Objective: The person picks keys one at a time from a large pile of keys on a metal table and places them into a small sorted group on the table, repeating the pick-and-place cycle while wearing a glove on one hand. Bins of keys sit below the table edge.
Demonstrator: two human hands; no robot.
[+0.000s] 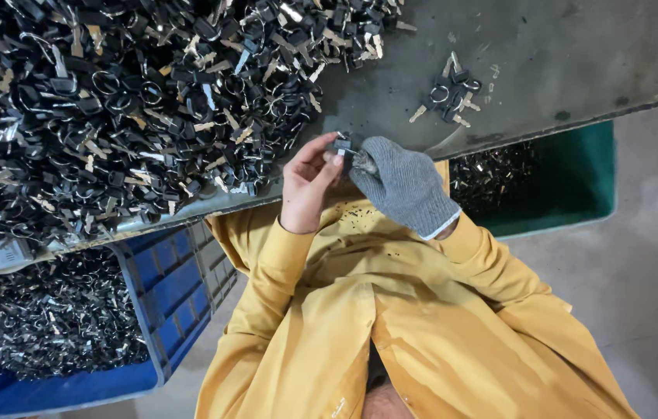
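Large heap of black-headed keys (111,101) spread on grey table (562,70); blue crate (181,295) left, green bin (577,178) right. One small black key part (342,146) pinched at table edge by bare left hand (305,186) and grey-gloved right hand (402,186).

My right hand (402,186) wears a grey knitted cloth glove, coarse and matt; my left hand (307,186) is bare on a small black plastic-and-metal piece (342,145). The heap of parts (111,109), upper left, is glossy black plastic with shiny metal rings over a dull, scuffed grey metal tabletop (562,70). My yellow sleeves (422,310) are soft matt cloth, and the blue crate (181,287), lower left, is smooth ribbed plastic.
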